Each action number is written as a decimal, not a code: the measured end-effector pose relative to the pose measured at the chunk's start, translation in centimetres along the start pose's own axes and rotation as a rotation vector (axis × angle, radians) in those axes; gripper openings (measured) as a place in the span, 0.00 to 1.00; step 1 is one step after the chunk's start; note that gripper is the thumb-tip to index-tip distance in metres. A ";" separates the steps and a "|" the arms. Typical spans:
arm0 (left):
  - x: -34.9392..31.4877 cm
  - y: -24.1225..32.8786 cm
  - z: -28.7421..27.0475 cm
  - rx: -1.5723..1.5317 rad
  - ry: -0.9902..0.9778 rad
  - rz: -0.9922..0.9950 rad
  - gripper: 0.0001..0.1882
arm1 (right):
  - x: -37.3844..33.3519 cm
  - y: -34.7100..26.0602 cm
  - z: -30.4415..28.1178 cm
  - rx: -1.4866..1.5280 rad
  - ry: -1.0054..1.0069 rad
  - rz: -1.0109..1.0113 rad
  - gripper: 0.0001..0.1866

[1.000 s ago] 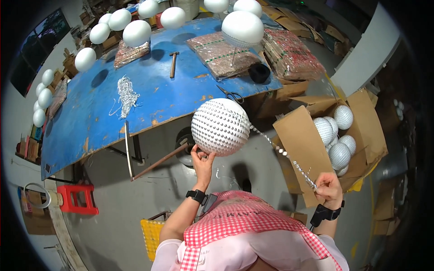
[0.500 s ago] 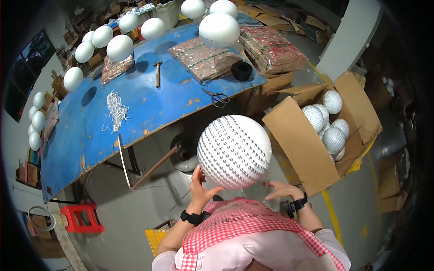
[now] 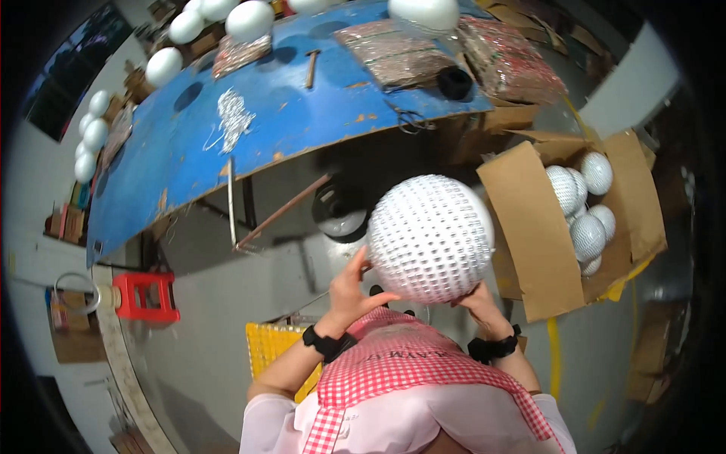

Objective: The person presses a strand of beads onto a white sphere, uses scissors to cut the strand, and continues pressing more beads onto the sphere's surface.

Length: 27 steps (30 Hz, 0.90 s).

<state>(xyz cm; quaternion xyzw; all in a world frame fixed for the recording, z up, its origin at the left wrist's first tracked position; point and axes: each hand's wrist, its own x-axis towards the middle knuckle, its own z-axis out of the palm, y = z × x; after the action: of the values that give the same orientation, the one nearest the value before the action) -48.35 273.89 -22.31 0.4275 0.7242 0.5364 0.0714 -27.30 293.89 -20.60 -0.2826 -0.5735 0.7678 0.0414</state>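
Observation:
A large white ball (image 3: 429, 238) wound with rows of silvery beads is held up in front of my apron. At its lower left, my left hand (image 3: 352, 293) presses its thumb and fingers against the surface. My right hand (image 3: 479, 309) supports the lower right side, with most of its fingers hidden behind the ball. A narrow band on the ball's right side looks smooth and white, without beads.
Beyond the ball stands a blue table (image 3: 295, 121) with a hammer (image 3: 311, 69), scissors (image 3: 412, 119), silvery bead strands (image 3: 233, 121) and white balls (image 3: 249, 20). A cardboard box (image 3: 529, 234) of beaded balls is at right; a red stool (image 3: 147, 295) at left.
My right hand has come in from apart to hold the ball. The ball has turned, its bare white patch shrinking to a strip at right. The view has shifted.

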 end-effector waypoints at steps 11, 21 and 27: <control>14.4 2.5 -7.5 -0.228 0.007 0.467 0.45 | 0.8 -3.7 8.2 0.180 0.665 -0.553 0.21; 29.6 -0.5 -6.3 -0.373 -0.094 0.610 0.49 | 8.5 -11.7 10.9 0.138 0.946 -0.709 0.17; 32.0 -6.0 -7.5 -0.405 -0.033 0.605 0.48 | 13.7 -11.4 13.3 0.106 0.900 -0.653 0.17</control>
<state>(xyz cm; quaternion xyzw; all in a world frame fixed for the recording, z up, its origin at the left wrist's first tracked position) -75.82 290.44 -12.92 0.6081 0.4429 0.6588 0.0045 -48.08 291.67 -13.14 -0.3875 -0.5177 0.5464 0.5322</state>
